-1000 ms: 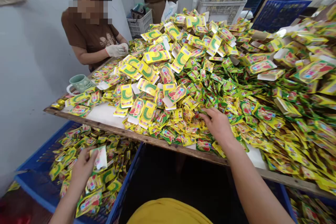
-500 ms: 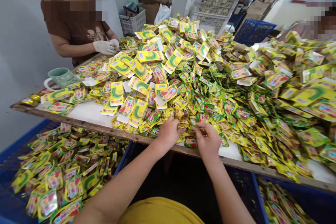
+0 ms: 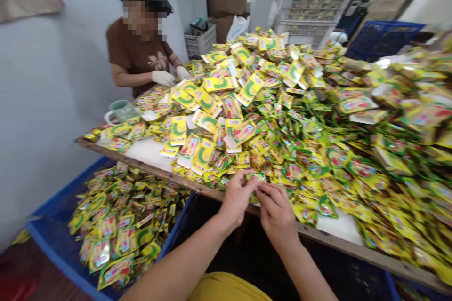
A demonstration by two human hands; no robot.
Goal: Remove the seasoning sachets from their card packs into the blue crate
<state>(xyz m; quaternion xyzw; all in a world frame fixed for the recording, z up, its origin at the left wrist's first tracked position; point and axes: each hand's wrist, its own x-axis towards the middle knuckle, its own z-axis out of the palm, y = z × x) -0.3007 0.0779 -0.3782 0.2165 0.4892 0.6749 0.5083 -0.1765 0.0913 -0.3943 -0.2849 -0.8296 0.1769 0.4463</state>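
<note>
My left hand is closed in a pinch at the table's near edge, on a small green-and-yellow packet. Close beside it, my right hand has its fingertips pressed together at the same packet's lower edge. Much of that packet is hidden by my fingers. Just beyond my hands, small shiny sachets lie in a deep heap. Flat yellow-and-green card boxes with white flaps lie on the heap's left side, some overlapping.
A co-worker in white gloves stands at the far left of the table. A green mug is near the left corner. Below the wooden table edge, a blue crate holds many filled packs. White crates are stacked behind.
My hands have come together and now meet at one packet; before, they were apart over the sachets. The view has swung left, showing more of the co-worker, whose gloved hands have separated.
</note>
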